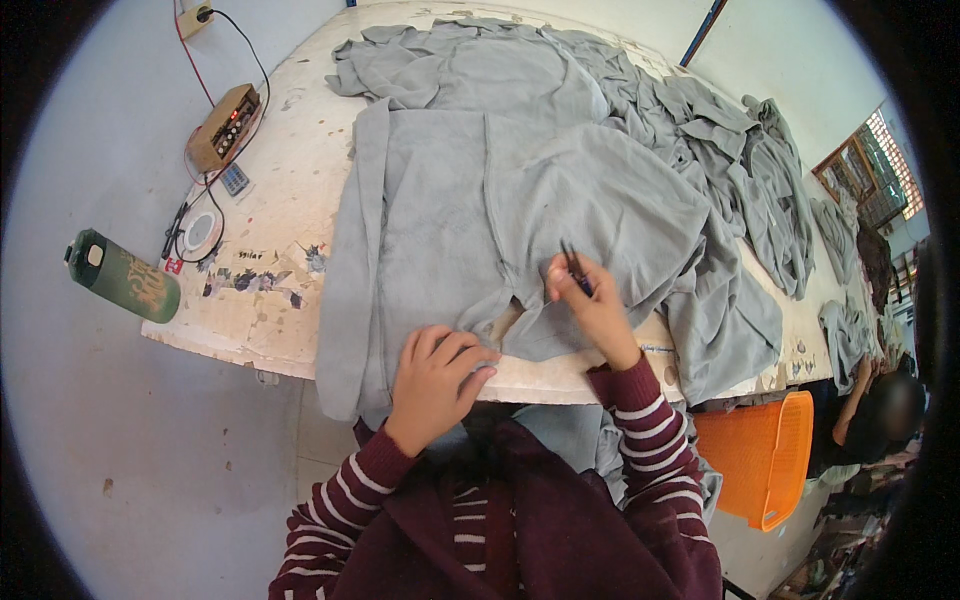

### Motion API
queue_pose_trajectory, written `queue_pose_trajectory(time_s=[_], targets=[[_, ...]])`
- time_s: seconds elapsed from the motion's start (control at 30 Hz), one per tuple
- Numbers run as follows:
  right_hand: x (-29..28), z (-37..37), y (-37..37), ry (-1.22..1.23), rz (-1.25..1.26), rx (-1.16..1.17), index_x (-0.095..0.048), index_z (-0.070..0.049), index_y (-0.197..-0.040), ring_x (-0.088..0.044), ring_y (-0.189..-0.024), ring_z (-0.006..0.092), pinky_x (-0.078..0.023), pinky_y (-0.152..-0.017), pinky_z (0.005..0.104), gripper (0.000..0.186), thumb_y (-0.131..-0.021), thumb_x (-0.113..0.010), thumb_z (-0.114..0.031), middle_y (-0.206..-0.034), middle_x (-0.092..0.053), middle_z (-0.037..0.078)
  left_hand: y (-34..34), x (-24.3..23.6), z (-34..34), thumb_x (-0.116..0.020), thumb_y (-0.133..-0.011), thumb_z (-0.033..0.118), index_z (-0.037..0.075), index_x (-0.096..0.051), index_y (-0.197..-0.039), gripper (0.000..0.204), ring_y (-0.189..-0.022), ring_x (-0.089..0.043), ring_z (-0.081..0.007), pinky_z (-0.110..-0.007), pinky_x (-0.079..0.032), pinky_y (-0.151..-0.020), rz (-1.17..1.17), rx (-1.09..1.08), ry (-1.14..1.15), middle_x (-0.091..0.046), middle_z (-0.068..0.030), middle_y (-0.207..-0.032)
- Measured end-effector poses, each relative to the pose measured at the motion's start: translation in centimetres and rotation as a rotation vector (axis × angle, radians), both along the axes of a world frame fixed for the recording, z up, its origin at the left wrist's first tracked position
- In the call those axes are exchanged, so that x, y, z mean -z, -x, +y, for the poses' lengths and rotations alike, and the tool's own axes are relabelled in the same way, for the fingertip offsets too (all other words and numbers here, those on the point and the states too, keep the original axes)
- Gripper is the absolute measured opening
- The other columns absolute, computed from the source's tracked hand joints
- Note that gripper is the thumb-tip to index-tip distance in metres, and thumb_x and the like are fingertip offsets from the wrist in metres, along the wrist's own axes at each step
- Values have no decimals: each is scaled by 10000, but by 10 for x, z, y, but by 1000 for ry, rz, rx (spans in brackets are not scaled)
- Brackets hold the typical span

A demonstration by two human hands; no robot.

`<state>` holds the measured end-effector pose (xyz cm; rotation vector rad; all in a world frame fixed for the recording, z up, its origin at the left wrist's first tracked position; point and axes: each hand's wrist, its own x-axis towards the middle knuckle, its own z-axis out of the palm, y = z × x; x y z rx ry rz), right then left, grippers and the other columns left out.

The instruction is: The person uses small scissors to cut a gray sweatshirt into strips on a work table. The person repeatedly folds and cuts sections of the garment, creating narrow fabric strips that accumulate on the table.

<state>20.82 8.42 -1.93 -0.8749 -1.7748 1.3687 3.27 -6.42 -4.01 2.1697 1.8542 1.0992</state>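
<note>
An orange basket point(755, 460) stood below the table's near edge, at right. The left hand point(430, 385) lay open, fingers slightly bent, on the near edge of a grey garment point(430, 220). The right hand point(598, 308) gripped small dark snips point(574, 264), tips pointing away from the body, over the cloth. The garment was spread across a pale table point(250, 325); a green bottle point(130, 278) stood at left, with a brown box point(222, 132) farther back.
</note>
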Motion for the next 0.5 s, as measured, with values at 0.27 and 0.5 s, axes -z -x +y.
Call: queue_pose_trajectory(time_s=[0.27,0.5], targets=[[-39,39,-57,-335,43,566,-637,-33,-956,-396,-598,8,-320,-563,160,232,-842,-699,-225,-806,-580,-52,3,0,0,-681,-776,173,109,-663,-943,179,-962,-501,-248,-402,-395,-900,-67,34,11,-592,-14,-934],[-1,-54,-13,-410,-267,-209,-641,-104,-1141,-625,-985,266,-493,-843,306,417,-743,-751,-157,-1180,-602,87,6,-2,6,-665,-798,124,62,-646,-905,125,-928,-513,-265,-366,-427,-857,-111,16,9,-603,-47,-881]])
